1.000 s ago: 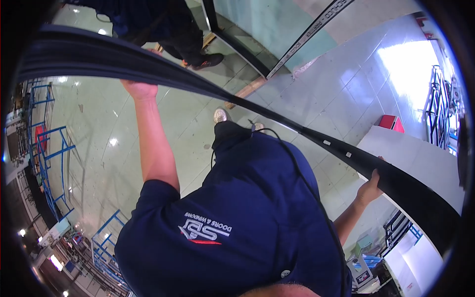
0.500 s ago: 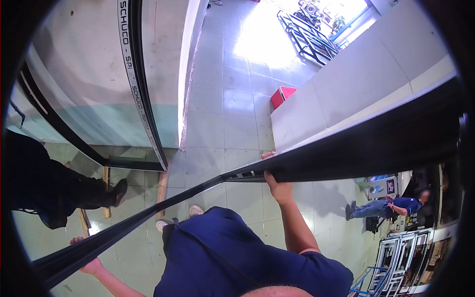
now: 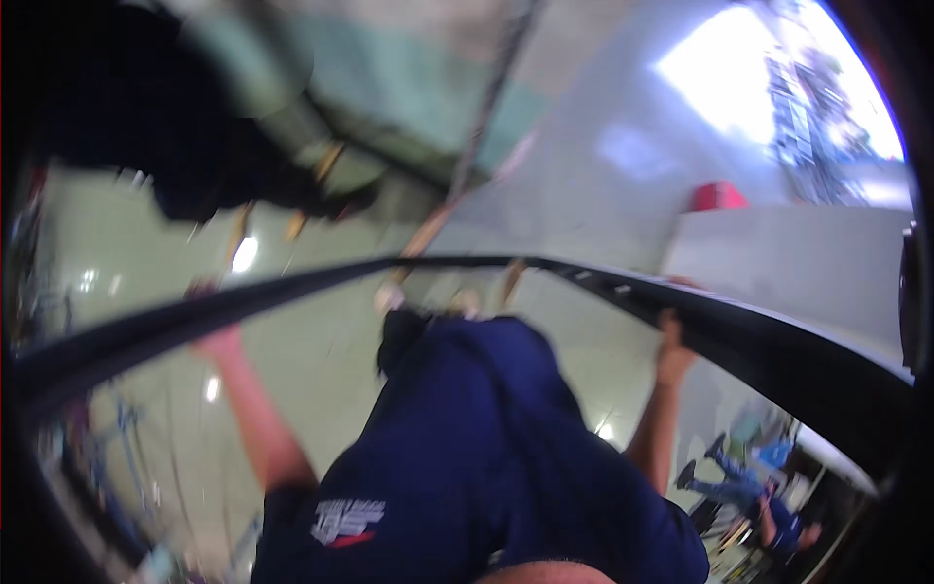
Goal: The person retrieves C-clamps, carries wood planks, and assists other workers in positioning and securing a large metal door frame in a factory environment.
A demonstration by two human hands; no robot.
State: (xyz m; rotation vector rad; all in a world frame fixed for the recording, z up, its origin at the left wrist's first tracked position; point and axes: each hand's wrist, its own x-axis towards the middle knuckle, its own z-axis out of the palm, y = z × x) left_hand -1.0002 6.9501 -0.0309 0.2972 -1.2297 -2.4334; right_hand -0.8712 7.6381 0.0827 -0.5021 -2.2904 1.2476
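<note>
A long black window frame [image 3: 769, 352] spans the view in front of my body, seen edge-on and bent by the lens. Its right part looks broad, with small slots near the middle. My left hand [image 3: 218, 341] is closed round the left stretch, fingers over the far side, somewhat blurred. Around the right stretch, my right hand [image 3: 673, 358] has its thumb on the near face and fingertips showing beyond the far edge. My shoes [image 3: 465, 300] show on the floor just below the frame.
A person in dark clothing [image 3: 243, 165] stands at upper left, near wooden strips [image 3: 420, 241] on the floor. Another blurred frame [image 3: 489, 102] leans by the wall. At right are a pale low wall [image 3: 803, 238], a red box [image 3: 718, 197] and another person [image 3: 773, 516].
My view has swung round, blurring the surroundings. The window frame has gone from a steep slant to nearly level across the view. Both hands keep their hold.
</note>
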